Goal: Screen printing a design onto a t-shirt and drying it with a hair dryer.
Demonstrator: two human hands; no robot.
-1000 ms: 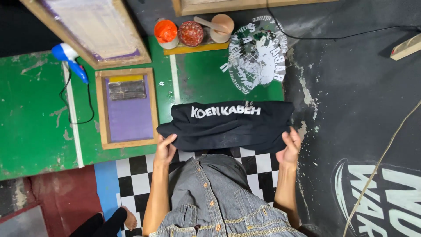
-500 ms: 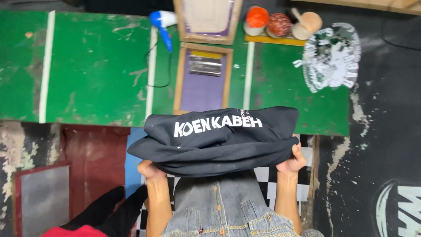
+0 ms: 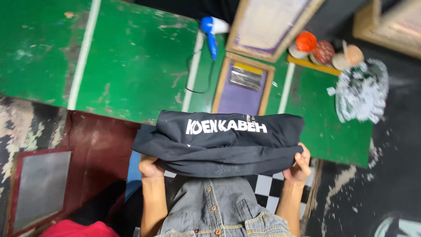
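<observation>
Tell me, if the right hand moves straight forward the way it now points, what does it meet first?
Probably the edge of the green table: the right hand, holding the folded black garment, points toward it. Depth is unclear, so it could pass above.

The folded black garment no longer lies flat on the green table: it now sits lifted off the surface at the centre of the frame, carried clear of the table's near edge. The left hand and right hand move from resting at its lower corners to gripping it from beneath. The view swings leftward, so the wooden printing frame shifts from left of centre to the upper middle, and the paint pots drift to the upper right.
</observation>
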